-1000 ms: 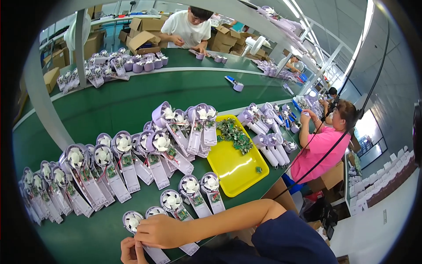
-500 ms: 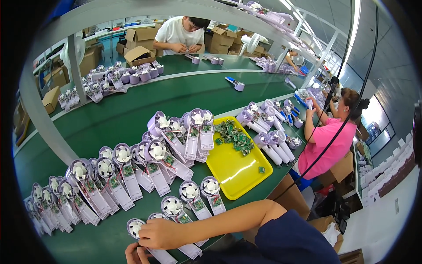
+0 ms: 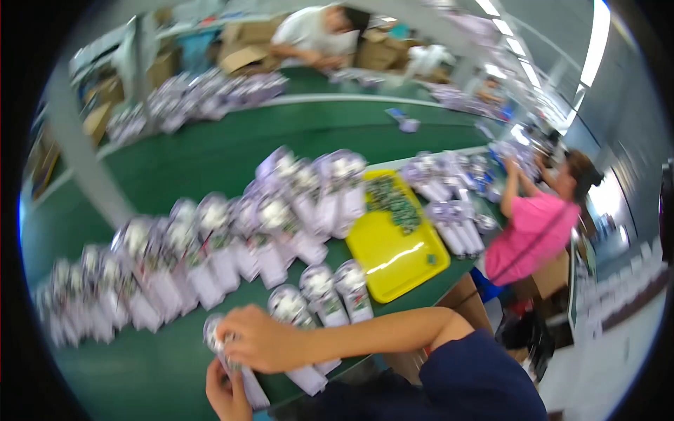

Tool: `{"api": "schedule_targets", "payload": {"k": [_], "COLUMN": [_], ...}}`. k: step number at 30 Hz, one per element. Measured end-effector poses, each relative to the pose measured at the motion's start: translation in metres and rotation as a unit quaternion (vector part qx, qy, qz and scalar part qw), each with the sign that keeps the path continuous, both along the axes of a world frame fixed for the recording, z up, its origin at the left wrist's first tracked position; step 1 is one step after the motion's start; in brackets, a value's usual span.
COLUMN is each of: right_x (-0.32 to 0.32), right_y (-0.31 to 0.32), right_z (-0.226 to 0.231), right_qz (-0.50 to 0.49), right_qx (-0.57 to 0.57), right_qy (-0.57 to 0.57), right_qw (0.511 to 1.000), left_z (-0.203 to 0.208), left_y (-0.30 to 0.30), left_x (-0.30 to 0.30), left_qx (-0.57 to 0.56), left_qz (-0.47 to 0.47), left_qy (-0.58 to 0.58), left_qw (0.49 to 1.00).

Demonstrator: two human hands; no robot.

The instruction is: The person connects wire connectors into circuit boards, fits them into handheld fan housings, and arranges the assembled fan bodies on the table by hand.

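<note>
At the front edge of the bench my right hand lies over the round head of a pale lilac handheld fan housing, fingers bent onto it. Just below, my left hand has its fingers curled against the same housing's handle. Blur and my right hand hide the fingertips and most of the fan head. Close to my right wrist lie several open housings with white blades and small green boards. A long row of similar housings stretches to the left, overlapping each other.
A yellow tray with a heap of green circuit boards sits right of the row. Beyond it are more fan housings. A person in pink works at right; another in white sits across the green belt.
The view has shifted and blurred. My right hand has moved up over the fan head with fingers more bent, and my left hand shows more, beside the handle.
</note>
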State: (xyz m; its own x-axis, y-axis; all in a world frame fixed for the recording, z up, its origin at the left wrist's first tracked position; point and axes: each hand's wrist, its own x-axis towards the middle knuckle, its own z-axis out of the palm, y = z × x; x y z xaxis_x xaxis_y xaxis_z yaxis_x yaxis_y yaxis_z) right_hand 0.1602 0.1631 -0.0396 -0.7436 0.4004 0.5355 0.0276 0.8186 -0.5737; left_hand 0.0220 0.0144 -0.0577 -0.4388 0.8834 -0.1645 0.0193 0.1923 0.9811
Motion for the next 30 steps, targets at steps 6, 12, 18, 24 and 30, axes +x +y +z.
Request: {"api": "schedule_targets", "payload": {"k": [6,12,18,24,30], "right_x": [0.027,0.008,0.002,-0.008,-0.021], "right_y": [0.024,0.021,0.013,0.022,0.030], "right_z": [0.038,0.050,0.056,0.059,0.065], "right_qz": [-0.019,0.007,-0.016,0.031,0.113], "right_qx": [-0.030,-0.035,-0.007,0.156,0.174], "right_qy": [-0.141,-0.211,-0.258,-0.254,-0.264], "right_qw": [0.989,0.977,0.966,0.954,0.942], "left_z": [0.016,0.014,0.005,0.011,0.007], "left_y": [0.029,0.018,0.017,0.018,0.020], "left_x": [0.005,0.017,0.018,0.013,0.012], "left_qx": [0.023,0.032,0.056,0.070,0.088], "left_qz": [-0.020,0.066,0.059,0.065,0.076], "left_qy": [-0.149,0.055,0.056,0.067,0.096], "left_qw": [0.988,0.996,0.995,0.993,0.989]}}
